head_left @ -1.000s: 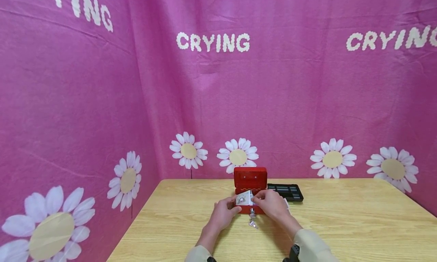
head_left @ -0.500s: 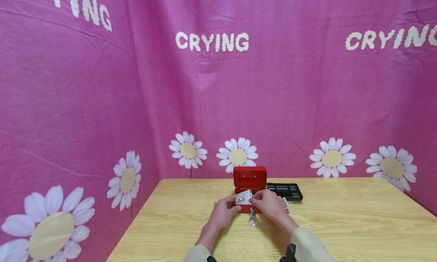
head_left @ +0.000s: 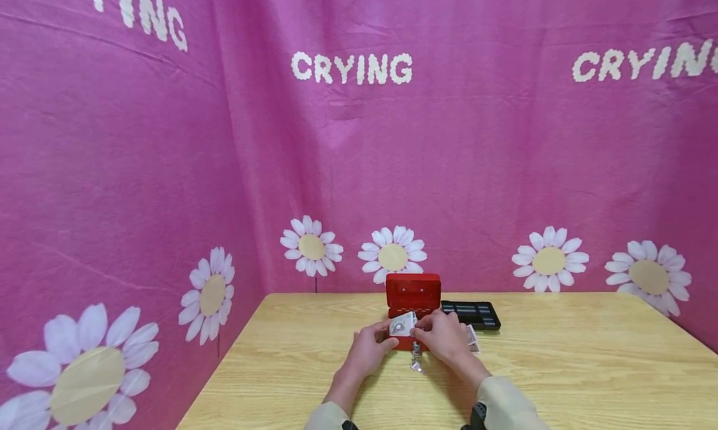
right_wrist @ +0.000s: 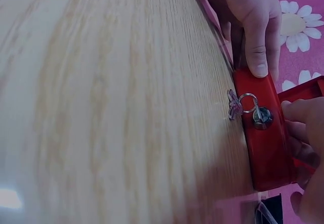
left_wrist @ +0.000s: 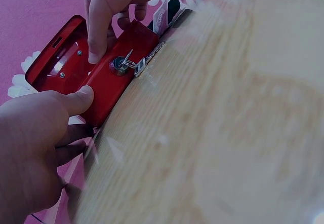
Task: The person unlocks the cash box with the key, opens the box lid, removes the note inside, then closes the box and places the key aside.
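A red cash box (head_left: 413,286) stands on the table with its lid raised. Keys on a ring (right_wrist: 248,102) hang from the lock (right_wrist: 262,117) in its front. Pale printed paper slips (head_left: 401,325), like banknotes, stand in the box, sticking up above its rim. My left hand (head_left: 364,352) grips the box's left end, thumb on the front wall and fingers down along the side. Over the box's right half, my right hand (head_left: 445,335) pinches the slips' right edge between thumb and forefinger. Its other fingers are partly hidden behind the front wall in the right wrist view.
A black compartment tray (head_left: 473,313) lies to the right of the box, farther back. More printed slips (head_left: 473,338) lie on the table beside my right hand. The wooden table (head_left: 291,355) meets a pink daisy-printed curtain (head_left: 348,187) at the back.
My right thumb and fingers shift slightly along the slips' right edge. The slips on the table show more beside the right hand. My left hand keeps its place on the box.
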Demonstrator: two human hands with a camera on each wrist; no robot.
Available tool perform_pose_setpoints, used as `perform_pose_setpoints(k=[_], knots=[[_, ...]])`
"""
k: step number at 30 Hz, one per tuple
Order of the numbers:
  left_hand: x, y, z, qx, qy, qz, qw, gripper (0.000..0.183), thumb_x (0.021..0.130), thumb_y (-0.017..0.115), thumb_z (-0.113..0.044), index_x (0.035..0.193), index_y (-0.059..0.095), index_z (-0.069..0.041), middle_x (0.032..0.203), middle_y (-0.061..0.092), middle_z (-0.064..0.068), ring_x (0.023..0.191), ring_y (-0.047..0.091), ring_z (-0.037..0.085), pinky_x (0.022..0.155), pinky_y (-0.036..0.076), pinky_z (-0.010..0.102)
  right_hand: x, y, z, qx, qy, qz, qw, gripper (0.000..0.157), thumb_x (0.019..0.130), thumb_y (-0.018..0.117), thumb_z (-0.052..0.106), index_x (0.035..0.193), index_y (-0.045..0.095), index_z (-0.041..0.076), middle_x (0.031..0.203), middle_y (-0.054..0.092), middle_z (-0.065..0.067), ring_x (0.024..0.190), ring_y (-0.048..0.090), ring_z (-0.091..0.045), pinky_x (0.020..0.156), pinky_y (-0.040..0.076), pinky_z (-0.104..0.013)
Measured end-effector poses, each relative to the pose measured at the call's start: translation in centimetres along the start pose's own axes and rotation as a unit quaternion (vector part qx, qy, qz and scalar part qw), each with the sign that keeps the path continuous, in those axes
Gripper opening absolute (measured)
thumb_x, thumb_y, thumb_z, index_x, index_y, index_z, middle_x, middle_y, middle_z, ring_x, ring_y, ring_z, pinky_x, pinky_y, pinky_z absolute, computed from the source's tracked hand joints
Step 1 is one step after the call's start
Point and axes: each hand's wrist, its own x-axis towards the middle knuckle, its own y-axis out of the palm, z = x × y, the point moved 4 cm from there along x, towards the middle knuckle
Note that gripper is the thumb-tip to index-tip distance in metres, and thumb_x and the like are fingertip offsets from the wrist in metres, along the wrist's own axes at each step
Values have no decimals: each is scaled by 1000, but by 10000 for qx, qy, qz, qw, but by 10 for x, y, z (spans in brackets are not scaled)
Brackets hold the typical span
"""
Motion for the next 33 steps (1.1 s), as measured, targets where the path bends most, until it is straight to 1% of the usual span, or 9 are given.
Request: perform_pose_setpoints(k=[6, 10, 14, 19, 22, 26, 30, 33], knots=[[1, 1, -1, 80, 110, -15, 9999, 48, 95, 66, -21, 140, 57, -8, 134, 65, 11, 136, 51, 33, 118, 5, 71, -1, 1, 2, -62, -23, -95, 9999, 18, 84, 76, 33, 89, 81, 17, 90, 70, -1, 92, 54, -26, 75, 37, -44], [1, 0, 0, 87, 117, -26, 9999, 48, 95, 67, -20, 140, 57, -7, 133, 65, 12, 135, 52, 32, 119, 5, 71, 0, 3, 5, -123, -14, -211, 9997, 14, 84, 74, 31, 83, 81, 19, 84, 73, 1, 89, 56, -28, 76, 41, -48], [2, 1, 0, 84, 137, -11, 9999, 48, 95, 67, -20, 140, 56, -7, 132, 66, 12, 134, 53, 32, 118, 4, 71, 0, 4, 7, -102, 40, -290, 9995, 12, 84, 72, 28, 80, 79, 19, 81, 74, 2, 90, 56, -29, 77, 41, -51], [2, 1, 1, 122, 140, -36, 9998, 48, 95, 67, -19, 140, 57, -10, 132, 66, 12, 133, 54, 32, 118, 5, 72, -2, 4, 6, 30, 110, -347, 9993, 12, 85, 72, 26, 81, 79, 17, 83, 74, 0, 89, 55, -27, 77, 37, -48], [2, 1, 1, 147, 133, -81, 9998, 46, 94, 68, -19, 139, 59, -11, 132, 66, 12, 133, 55, 31, 118, 5, 71, -4, 3, 6, 149, 162, -406, 9989, 13, 86, 71, 25, 84, 78, 15, 83, 74, -1, 88, 55, -26, 77, 37, -47], [2, 1, 2, 162, 155, -109, 9997, 46, 94, 69, -18, 138, 60, -9, 130, 67, 12, 131, 56, 31, 118, 5, 71, -5, 2, 5, 407, 260, -541, 9974, 16, 88, 70, 25, 88, 77, 11, 83, 73, -2, 86, 54, -23, 76, 35, -43], [3, 1, 2, 134, 186, -110, 9997, 46, 94, 68, -19, 138, 59, -7, 128, 68, 13, 128, 59, 31, 118, 5, 71, -6, 0, 6, 587, 223, -647, 9959, 17, 88, 70, 24, 88, 78, 9, 83, 74, -2, 82, 52, -21, 71, 32, -39], [3, 1, 3, 127, 199, -108, 9997, 46, 94, 68, -19, 137, 59, -7, 128, 68, 13, 128, 59, 31, 118, 4, 71, -7, -3, 8, 623, 161, -668, 9957, 17, 88, 69, 24, 87, 78, 9, 82, 74, -1, 80, 52, -21, 70, 33, -38]])
